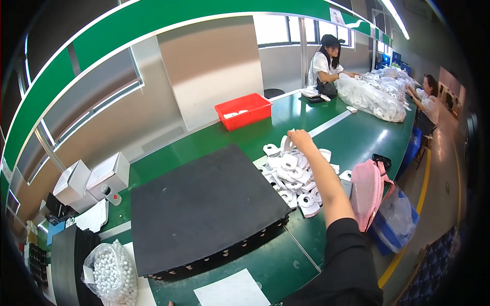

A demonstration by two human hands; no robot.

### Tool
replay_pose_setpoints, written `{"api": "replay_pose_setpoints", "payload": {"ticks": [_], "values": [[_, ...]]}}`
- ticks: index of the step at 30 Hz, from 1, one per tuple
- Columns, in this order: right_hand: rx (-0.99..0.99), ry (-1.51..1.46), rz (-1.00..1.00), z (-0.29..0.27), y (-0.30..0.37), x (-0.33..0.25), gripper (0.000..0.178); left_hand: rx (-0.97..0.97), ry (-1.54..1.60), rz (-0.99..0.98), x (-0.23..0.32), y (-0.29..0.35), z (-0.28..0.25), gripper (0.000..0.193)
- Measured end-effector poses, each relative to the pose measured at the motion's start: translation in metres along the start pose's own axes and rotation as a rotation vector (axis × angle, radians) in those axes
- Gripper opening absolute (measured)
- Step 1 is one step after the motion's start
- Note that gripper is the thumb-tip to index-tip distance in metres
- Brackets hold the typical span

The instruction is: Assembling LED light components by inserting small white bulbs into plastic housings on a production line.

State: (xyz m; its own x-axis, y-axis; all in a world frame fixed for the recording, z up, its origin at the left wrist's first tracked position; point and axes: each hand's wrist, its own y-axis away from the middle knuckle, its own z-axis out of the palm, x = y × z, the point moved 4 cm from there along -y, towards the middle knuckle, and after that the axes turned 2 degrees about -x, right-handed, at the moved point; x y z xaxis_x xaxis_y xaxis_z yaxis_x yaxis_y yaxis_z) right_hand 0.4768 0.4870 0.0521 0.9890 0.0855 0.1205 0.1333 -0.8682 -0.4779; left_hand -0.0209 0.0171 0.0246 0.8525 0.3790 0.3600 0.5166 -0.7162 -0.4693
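Note:
My right hand (302, 141) reaches to the far side of a heap of white plastic parts (292, 168) on the green table. Its fingers are closed on one white plastic part (288, 144) with a rounded end, held upright at the heap's edge. The parts in the heap look flat, with round rings or holes. Left of the heap lies a stack of black foam sheets (204, 204). Only a sliver of my left hand (171, 303) shows at the lower edge, its fingers out of sight.
A red bin (244, 112) stands at the back. Right are a pink mesh bag (368, 194) and a blue crate (395, 224). White balls fill a plastic bag (111, 270) at lower left; paper (232, 290) lies in front. Two people work by bagged parts (375, 97) farther off.

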Motion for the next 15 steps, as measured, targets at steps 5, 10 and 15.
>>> {"api": "replay_pose_setpoints", "payload": {"ticks": [5,10,15], "values": [[-0.018,-0.14,-0.102,-0.063,0.029,-0.013,0.008,-0.01,0.001,0.034,-0.001,0.001,0.003,0.04],[-0.273,-0.478,-0.223,-0.091,0.07,-0.035,0.02,-0.041,0.011,0.037,0.002,0.001,0.0,0.041],[-0.404,-0.684,-0.026,-0.12,0.088,0.03,0.031,-0.044,-0.01,0.012,0.0,0.003,0.0,0.042]]}}
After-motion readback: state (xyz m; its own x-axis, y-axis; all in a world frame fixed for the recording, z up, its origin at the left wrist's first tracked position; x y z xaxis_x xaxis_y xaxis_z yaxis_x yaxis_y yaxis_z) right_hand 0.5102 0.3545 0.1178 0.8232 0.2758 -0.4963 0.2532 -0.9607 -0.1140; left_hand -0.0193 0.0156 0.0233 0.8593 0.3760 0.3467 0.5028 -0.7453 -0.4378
